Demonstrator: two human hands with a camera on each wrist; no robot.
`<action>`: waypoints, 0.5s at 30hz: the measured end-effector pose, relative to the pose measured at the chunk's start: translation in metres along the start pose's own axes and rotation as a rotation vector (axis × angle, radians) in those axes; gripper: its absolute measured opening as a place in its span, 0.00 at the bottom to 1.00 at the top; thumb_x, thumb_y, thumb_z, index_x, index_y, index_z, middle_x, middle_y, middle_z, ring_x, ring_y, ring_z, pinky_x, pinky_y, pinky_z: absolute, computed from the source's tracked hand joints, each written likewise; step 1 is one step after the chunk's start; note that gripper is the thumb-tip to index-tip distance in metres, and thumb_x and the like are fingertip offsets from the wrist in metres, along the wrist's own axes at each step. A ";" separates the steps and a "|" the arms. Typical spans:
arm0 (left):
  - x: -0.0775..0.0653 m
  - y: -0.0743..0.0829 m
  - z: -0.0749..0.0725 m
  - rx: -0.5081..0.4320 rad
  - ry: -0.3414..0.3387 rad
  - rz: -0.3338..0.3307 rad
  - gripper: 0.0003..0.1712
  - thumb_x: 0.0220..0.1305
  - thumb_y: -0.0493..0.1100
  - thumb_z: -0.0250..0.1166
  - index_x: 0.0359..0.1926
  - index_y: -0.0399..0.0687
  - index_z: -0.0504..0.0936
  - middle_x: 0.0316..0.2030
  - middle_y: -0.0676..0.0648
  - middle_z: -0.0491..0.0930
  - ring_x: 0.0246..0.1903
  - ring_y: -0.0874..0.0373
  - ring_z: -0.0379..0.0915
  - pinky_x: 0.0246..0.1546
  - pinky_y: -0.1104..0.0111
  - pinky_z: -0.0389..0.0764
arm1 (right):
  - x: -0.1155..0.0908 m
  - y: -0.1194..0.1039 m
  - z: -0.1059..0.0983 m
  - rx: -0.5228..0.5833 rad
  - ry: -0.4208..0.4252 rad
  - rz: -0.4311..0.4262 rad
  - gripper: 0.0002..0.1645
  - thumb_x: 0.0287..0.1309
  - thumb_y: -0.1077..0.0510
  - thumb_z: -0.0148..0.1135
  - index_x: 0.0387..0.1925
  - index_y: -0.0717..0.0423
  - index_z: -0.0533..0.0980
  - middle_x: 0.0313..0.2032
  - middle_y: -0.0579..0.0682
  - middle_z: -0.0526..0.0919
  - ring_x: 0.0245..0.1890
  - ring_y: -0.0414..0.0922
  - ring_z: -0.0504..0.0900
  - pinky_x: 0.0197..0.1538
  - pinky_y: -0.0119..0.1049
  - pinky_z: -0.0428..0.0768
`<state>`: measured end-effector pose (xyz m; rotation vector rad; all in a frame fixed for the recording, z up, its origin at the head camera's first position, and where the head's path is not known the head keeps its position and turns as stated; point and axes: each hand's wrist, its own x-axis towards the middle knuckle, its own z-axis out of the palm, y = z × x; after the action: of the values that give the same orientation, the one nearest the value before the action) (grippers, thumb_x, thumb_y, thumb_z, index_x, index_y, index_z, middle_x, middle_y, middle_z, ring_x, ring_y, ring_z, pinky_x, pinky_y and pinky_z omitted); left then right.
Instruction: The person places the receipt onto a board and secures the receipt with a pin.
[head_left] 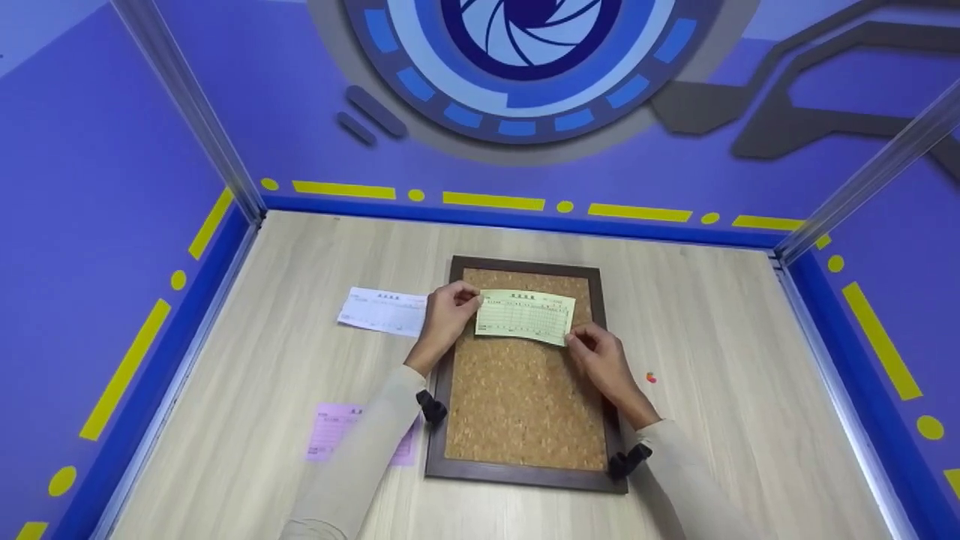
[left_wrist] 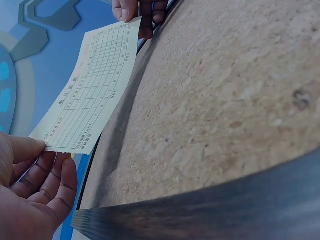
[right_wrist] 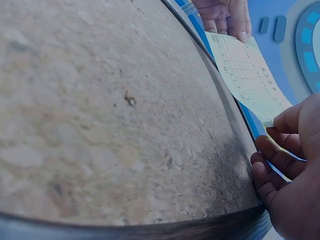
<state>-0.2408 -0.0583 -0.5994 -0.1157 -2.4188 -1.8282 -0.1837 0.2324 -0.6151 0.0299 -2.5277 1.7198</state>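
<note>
A pale yellow-green receipt slip (head_left: 525, 316), printed with a grid, is stretched between both hands over the upper part of a cork board (head_left: 529, 405) with a dark frame. The left hand (head_left: 451, 311) pinches the slip's left edge between thumb and forefinger. At its lower right corner, the right hand (head_left: 600, 356) pinches it the same way. Both wrist views show the slip (left_wrist: 90, 90) held up off the cork, bowing slightly, with a shadow on the board beneath. The remaining fingers of the right hand (right_wrist: 295, 155) are close to the board's frame.
Left of the board, a white slip (head_left: 382, 311) lies on the wooden table (head_left: 750, 420), partly behind the left hand. Nearer the front lies a pink slip (head_left: 326, 435), partly covered by the left sleeve. Small red and orange pieces (head_left: 651, 377) sit right of the board. Blue walls surround the table.
</note>
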 end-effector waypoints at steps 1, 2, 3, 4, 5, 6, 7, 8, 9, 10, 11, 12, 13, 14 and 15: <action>0.001 -0.001 0.001 0.005 0.000 -0.004 0.04 0.71 0.32 0.71 0.44 0.35 0.90 0.39 0.42 0.90 0.36 0.59 0.83 0.39 0.72 0.81 | 0.002 0.003 0.000 -0.006 -0.002 0.003 0.03 0.72 0.71 0.67 0.39 0.69 0.83 0.32 0.55 0.81 0.30 0.40 0.75 0.32 0.28 0.70; 0.001 -0.001 0.001 0.012 -0.001 -0.006 0.04 0.71 0.32 0.71 0.43 0.36 0.90 0.39 0.42 0.90 0.36 0.59 0.83 0.39 0.72 0.81 | 0.003 0.005 0.000 -0.017 -0.006 0.005 0.03 0.72 0.70 0.67 0.39 0.67 0.84 0.32 0.54 0.81 0.31 0.40 0.75 0.33 0.28 0.71; 0.002 -0.002 0.002 0.019 0.000 -0.009 0.04 0.71 0.32 0.71 0.44 0.36 0.90 0.39 0.42 0.90 0.36 0.59 0.83 0.39 0.72 0.81 | 0.005 0.007 -0.001 -0.027 -0.011 0.006 0.03 0.72 0.69 0.67 0.40 0.66 0.84 0.33 0.53 0.82 0.32 0.41 0.76 0.33 0.28 0.71; 0.003 -0.003 0.003 0.021 0.000 -0.012 0.04 0.71 0.32 0.71 0.44 0.36 0.90 0.39 0.43 0.90 0.36 0.59 0.83 0.39 0.72 0.81 | 0.006 0.009 -0.001 -0.035 -0.015 0.005 0.03 0.73 0.67 0.68 0.40 0.64 0.85 0.34 0.52 0.82 0.32 0.41 0.76 0.34 0.29 0.72; 0.004 -0.003 0.003 0.020 0.000 -0.015 0.04 0.71 0.32 0.71 0.43 0.37 0.90 0.39 0.43 0.90 0.36 0.59 0.83 0.39 0.72 0.81 | 0.007 0.011 -0.002 -0.041 -0.019 0.003 0.03 0.73 0.66 0.68 0.40 0.63 0.85 0.34 0.51 0.82 0.33 0.41 0.76 0.34 0.29 0.73; 0.004 -0.004 0.004 0.017 0.000 -0.018 0.04 0.71 0.32 0.71 0.44 0.37 0.90 0.39 0.43 0.90 0.36 0.59 0.83 0.39 0.72 0.81 | 0.008 0.012 -0.003 -0.039 -0.026 0.002 0.03 0.73 0.66 0.68 0.40 0.62 0.85 0.34 0.51 0.82 0.33 0.42 0.76 0.34 0.30 0.73; 0.005 -0.004 0.004 0.014 0.000 -0.021 0.04 0.71 0.32 0.70 0.44 0.37 0.90 0.39 0.43 0.90 0.36 0.59 0.82 0.39 0.72 0.81 | 0.009 0.013 -0.003 -0.041 -0.030 0.000 0.03 0.73 0.66 0.68 0.39 0.62 0.85 0.33 0.50 0.81 0.33 0.43 0.76 0.34 0.31 0.73; 0.006 -0.005 0.005 0.014 0.001 -0.023 0.04 0.71 0.32 0.70 0.44 0.37 0.90 0.39 0.43 0.90 0.36 0.59 0.82 0.39 0.72 0.81 | 0.010 0.014 -0.004 -0.044 -0.035 -0.002 0.03 0.73 0.66 0.68 0.39 0.61 0.85 0.32 0.50 0.81 0.33 0.44 0.76 0.34 0.31 0.73; 0.007 -0.005 0.006 0.011 0.002 -0.027 0.04 0.71 0.32 0.70 0.44 0.37 0.90 0.39 0.43 0.90 0.36 0.59 0.81 0.39 0.71 0.81 | 0.011 0.014 -0.004 -0.049 -0.038 -0.001 0.03 0.73 0.65 0.67 0.40 0.61 0.85 0.32 0.50 0.80 0.33 0.44 0.76 0.33 0.31 0.73; 0.008 -0.006 0.006 0.009 0.002 -0.027 0.04 0.71 0.32 0.70 0.44 0.37 0.90 0.38 0.44 0.89 0.36 0.60 0.81 0.39 0.71 0.81 | 0.012 0.015 -0.005 -0.052 -0.042 0.003 0.04 0.74 0.65 0.67 0.40 0.61 0.85 0.32 0.50 0.80 0.33 0.44 0.76 0.33 0.31 0.73; 0.008 -0.007 0.006 0.010 0.003 -0.028 0.04 0.71 0.32 0.70 0.44 0.37 0.90 0.38 0.44 0.89 0.35 0.60 0.81 0.38 0.71 0.80 | 0.013 0.015 -0.005 -0.057 -0.047 0.005 0.04 0.74 0.65 0.67 0.40 0.61 0.85 0.32 0.50 0.80 0.33 0.44 0.76 0.33 0.31 0.73; 0.009 -0.008 0.007 0.010 0.004 -0.030 0.04 0.71 0.32 0.70 0.43 0.37 0.90 0.38 0.44 0.89 0.35 0.60 0.80 0.38 0.71 0.80 | 0.014 0.016 -0.006 -0.064 -0.051 0.006 0.03 0.73 0.65 0.67 0.40 0.62 0.85 0.33 0.51 0.80 0.33 0.44 0.76 0.33 0.31 0.73; 0.010 -0.008 0.007 0.009 0.004 -0.033 0.04 0.71 0.32 0.70 0.43 0.37 0.90 0.37 0.44 0.89 0.34 0.60 0.80 0.37 0.71 0.80 | 0.015 0.017 -0.006 -0.074 -0.053 0.004 0.04 0.73 0.65 0.67 0.40 0.62 0.85 0.33 0.51 0.81 0.34 0.44 0.77 0.34 0.31 0.73; 0.011 -0.009 0.008 0.011 0.005 -0.035 0.04 0.71 0.32 0.70 0.43 0.37 0.90 0.37 0.44 0.89 0.34 0.61 0.80 0.36 0.72 0.80 | 0.016 0.017 -0.007 -0.090 -0.055 0.002 0.04 0.73 0.65 0.67 0.40 0.62 0.85 0.34 0.51 0.81 0.35 0.44 0.77 0.36 0.31 0.74; 0.012 -0.010 0.008 0.009 0.006 -0.036 0.04 0.71 0.32 0.70 0.43 0.36 0.90 0.37 0.44 0.89 0.33 0.61 0.80 0.35 0.72 0.80 | 0.017 0.018 -0.007 -0.109 -0.055 -0.001 0.04 0.73 0.65 0.67 0.40 0.62 0.85 0.35 0.51 0.81 0.36 0.44 0.77 0.37 0.32 0.74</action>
<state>-0.2541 -0.0531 -0.6101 -0.0663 -2.4413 -1.8293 -0.2013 0.2463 -0.6273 0.0728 -2.6556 1.5999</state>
